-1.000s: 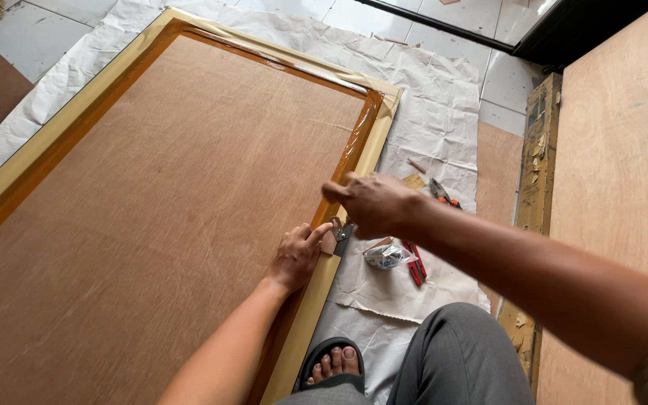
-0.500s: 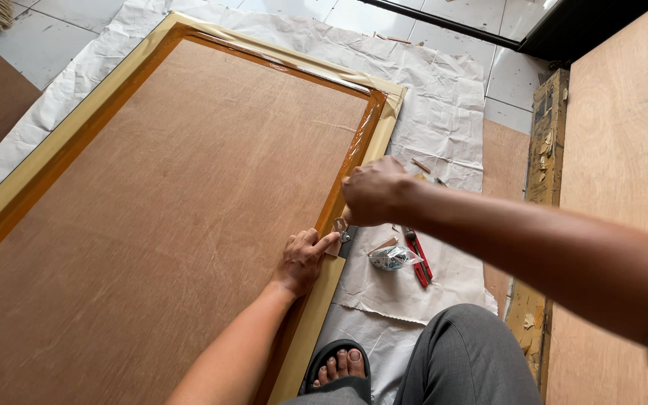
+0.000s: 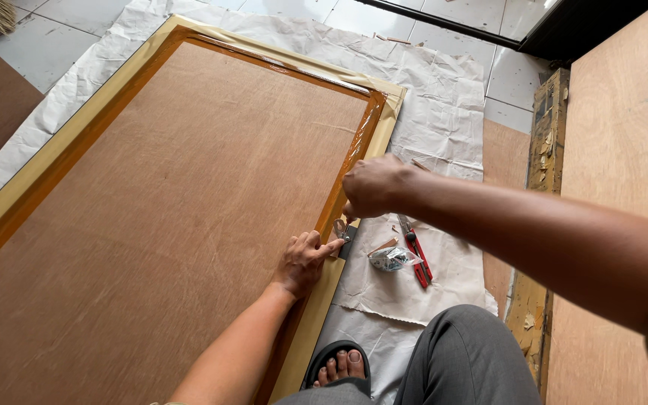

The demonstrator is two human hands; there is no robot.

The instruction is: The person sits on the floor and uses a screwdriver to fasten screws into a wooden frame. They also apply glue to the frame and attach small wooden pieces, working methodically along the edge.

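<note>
Your right hand (image 3: 373, 185) is now lower and closer to your left hand (image 3: 305, 259) than one second ago; then it was raised, with a handle end showing out of the fist. Now the fist is closed and the handle is hidden, so I cannot tell exactly what the fingers hold. It stands just above the small metal piece (image 3: 341, 229) on the right edge of the panel (image 3: 166, 195).

Your left hand has stayed almost in place, flat on the panel at the taped frame (image 3: 354, 161), with the fingers stretched out and their tips touching the metal piece, holding nothing. I judge that the striking hand has come down to the piece, so the fixing there is going on.

The red cutter (image 3: 418, 259) and a small plastic bag (image 3: 393, 259) lie on the white sheet (image 3: 444, 112), near the right edge.
</note>
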